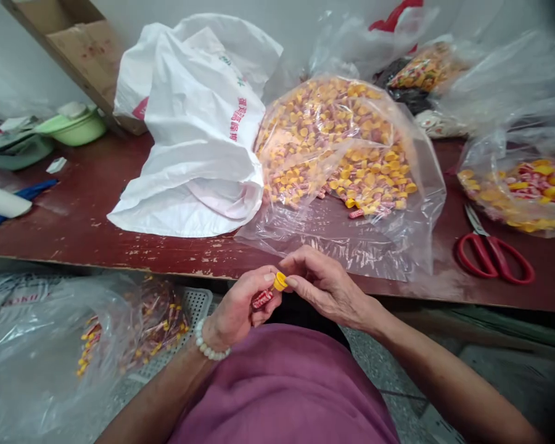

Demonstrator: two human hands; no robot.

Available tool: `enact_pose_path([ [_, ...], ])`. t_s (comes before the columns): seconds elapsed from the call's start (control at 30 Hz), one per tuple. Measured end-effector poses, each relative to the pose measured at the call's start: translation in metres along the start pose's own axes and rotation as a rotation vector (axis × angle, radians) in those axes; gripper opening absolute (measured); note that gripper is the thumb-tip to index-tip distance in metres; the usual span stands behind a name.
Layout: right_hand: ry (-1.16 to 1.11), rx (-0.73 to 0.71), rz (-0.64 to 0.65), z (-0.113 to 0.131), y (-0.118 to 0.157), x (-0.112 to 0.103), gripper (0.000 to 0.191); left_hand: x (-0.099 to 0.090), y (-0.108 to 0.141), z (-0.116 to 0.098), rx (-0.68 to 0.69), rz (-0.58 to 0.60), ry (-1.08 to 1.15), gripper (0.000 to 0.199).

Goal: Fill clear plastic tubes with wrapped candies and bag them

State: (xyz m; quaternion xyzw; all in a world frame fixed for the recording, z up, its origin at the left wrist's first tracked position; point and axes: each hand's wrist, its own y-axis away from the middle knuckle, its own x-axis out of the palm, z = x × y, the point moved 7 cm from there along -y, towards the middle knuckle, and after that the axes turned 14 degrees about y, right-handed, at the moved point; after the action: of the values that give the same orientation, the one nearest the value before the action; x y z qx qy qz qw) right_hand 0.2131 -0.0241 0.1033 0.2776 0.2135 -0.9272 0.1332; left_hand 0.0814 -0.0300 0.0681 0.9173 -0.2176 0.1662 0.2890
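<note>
My left hand (243, 302) is closed around a small red piece with white lettering (261, 299). On or right beside its upper end sits a yellow cup-shaped cap (280, 281). My right hand (326, 287) pinches the cap's right side between thumb and fingers. Both hands are together just off the table's front edge. Behind them, a clear plastic bag (425, 203) lies open on the table, holding a heap of similar yellow-capped red pieces (374, 172).
A white sack (189, 135) slumps left of the heap. Red-handled scissors (494, 256) lie at right, near another bag of pieces (536, 185). Below the table (74, 237) at left are a plastic bag of pieces (152, 320) and a white basket (201, 302). Green basins (76, 126) stand far left.
</note>
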Motion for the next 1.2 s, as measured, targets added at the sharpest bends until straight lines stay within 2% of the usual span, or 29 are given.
enact_pose_path([
  [0.1, -0.014, 0.010, -0.103, -0.005, 0.006, -0.005, 0.010, 0.013, -0.007, -0.016, 0.226, -0.014, -0.321, 0.025],
  [0.23, -0.027, 0.024, -0.235, -0.010, 0.014, -0.014, 0.006, 0.028, -0.007, -0.026, 0.338, -0.030, -0.655, 0.026],
  [0.47, -0.072, 0.066, -0.163, -0.021, 0.019, -0.013, 0.007, 0.039, -0.013, -0.029, 0.412, -0.025, -0.921, 0.021],
  [0.67, -0.290, 0.248, -0.069, -0.037, 0.022, -0.006, 0.006, 0.044, -0.016, -0.028, 0.402, -0.004, -1.062, 0.021],
  [0.83, -0.380, 0.293, -0.017, -0.040, 0.022, -0.001, 0.005, 0.045, -0.017, -0.029, 0.393, 0.029, -1.130, 0.023],
  [1.0, -0.495, 0.348, 0.065, -0.045, 0.023, 0.008, 0.008, 0.044, -0.024, -0.027, 0.279, 0.173, -0.993, 0.025],
  [1.13, -0.568, 0.429, 0.124, -0.056, 0.028, 0.012, 0.014, 0.036, -0.038, -0.027, 0.202, 0.221, -0.947, 0.028],
  [1.2, -0.588, 0.453, 0.112, -0.066, 0.032, 0.006, 0.017, 0.026, -0.047, -0.032, 0.195, 0.192, -0.927, 0.027],
])
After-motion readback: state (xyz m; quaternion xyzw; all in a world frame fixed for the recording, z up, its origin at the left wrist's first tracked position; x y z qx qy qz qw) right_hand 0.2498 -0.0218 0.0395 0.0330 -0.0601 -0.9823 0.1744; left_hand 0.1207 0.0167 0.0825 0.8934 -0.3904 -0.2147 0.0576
